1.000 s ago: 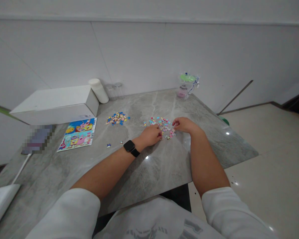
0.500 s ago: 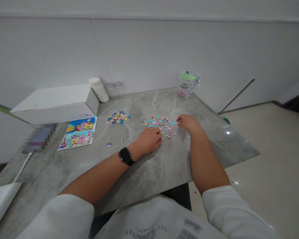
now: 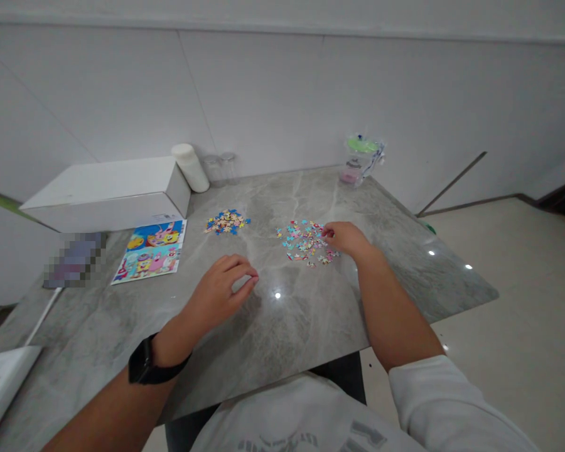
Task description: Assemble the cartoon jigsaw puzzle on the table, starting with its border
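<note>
Over the grey table, my left hand (image 3: 223, 289) is held with thumb and fingertips pressed together; anything between them is too small to make out. My right hand (image 3: 346, 238) reaches to the right edge of a spread of pink and light-blue puzzle pieces (image 3: 306, 242), its fingertips pinched at the pieces. What they grip is hidden. Further left lies a heap of blue and yellow puzzle pieces (image 3: 227, 222), touched by neither hand. A colourful cartoon picture sheet (image 3: 149, 252) lies flat left of that heap.
A white box (image 3: 108, 194) and a white bottle (image 3: 191, 168) stand at the back left, beside clear glasses (image 3: 220, 168). At the back right is a plastic-wrapped cup (image 3: 358, 160). A blurred phone-like object (image 3: 75, 258) with a cable lies at the left.
My left hand has left the pink and light-blue pieces and moved left and nearer to me. My right hand has moved left onto the edge of those pieces.
</note>
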The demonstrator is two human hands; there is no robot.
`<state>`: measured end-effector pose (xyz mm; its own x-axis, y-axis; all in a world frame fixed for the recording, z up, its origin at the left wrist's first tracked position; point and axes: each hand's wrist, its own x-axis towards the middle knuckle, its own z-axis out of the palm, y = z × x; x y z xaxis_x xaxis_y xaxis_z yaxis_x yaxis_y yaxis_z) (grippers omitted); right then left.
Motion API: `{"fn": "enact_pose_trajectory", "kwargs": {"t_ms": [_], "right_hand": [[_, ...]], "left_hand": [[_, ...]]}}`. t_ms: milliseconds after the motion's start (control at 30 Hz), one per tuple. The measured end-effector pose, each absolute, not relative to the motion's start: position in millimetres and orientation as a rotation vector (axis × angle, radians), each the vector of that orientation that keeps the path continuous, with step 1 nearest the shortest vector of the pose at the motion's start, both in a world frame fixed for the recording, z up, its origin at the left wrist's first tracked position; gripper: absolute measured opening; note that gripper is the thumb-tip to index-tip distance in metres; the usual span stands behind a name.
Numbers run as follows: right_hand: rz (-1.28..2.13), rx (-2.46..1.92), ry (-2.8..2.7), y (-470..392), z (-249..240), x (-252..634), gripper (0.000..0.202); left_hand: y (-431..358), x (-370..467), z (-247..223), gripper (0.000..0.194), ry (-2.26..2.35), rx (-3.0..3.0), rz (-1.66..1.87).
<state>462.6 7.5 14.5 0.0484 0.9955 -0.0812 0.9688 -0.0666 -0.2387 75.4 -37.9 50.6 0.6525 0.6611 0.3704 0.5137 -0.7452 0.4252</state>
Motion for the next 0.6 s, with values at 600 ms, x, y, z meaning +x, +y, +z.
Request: {"fn": "enact_pose_trajectory", "kwargs": {"t_ms": [600], "right_hand": [[0.478, -2.196, -2.119, 7.9, 10.7, 465.5, 0.011]], "left_hand": [[-25.5, 48.1, 10.7, 0.016, 1.029, 2.55, 0.938]]}}
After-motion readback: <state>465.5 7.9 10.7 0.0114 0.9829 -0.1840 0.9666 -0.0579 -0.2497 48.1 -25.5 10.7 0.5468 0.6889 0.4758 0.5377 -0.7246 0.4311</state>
